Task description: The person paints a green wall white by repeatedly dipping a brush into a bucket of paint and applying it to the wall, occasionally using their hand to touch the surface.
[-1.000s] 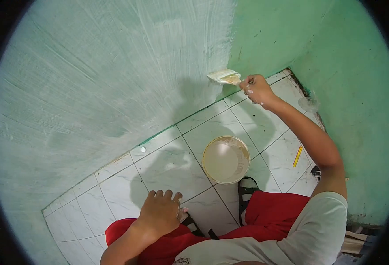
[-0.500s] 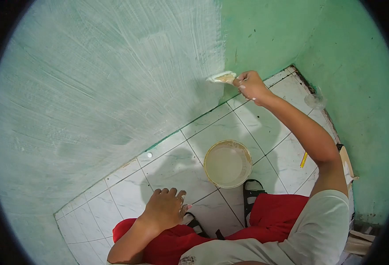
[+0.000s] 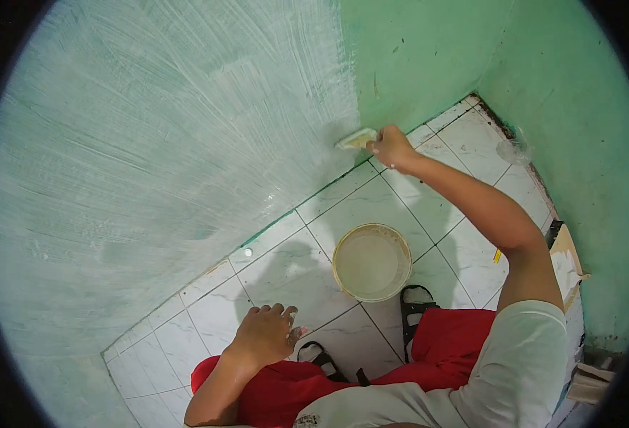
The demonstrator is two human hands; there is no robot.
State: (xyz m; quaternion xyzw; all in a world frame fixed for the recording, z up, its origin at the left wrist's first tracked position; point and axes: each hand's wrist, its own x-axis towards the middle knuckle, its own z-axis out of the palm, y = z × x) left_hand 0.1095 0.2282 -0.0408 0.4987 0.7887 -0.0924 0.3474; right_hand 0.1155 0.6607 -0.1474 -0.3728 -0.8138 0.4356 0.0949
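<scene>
My right hand [image 3: 393, 148] grips the handle of a paintbrush [image 3: 357, 138]. The wide, white-coated bristles are against the wall low down, near where the whitish coat [image 3: 207, 107] meets the bare green paint [image 3: 421, 57]. White smears mark the fingers. Over my left knee, my left hand [image 3: 266, 334] is held palm down and holds nothing; its fingers are loosely bent and apart, with white specks on the thumb side. Between my hands, a round bucket [image 3: 338, 278] of thin whitish liquid stands on the floor, just in front of my sandalled feet.
White floor tiles [image 3: 286, 278] meet the wall along a green-stained edge. A small white cap [image 3: 249, 252] lies by that edge. At the right are a crumpled clear plastic piece [image 3: 514, 151], a yellow strip [image 3: 498, 255] and a board [image 3: 564, 257] leaning on the side wall.
My right hand has brought the brush a little down and left along the wall toward the floor. My left hand stays nearly where it was, and the view has shifted slightly.
</scene>
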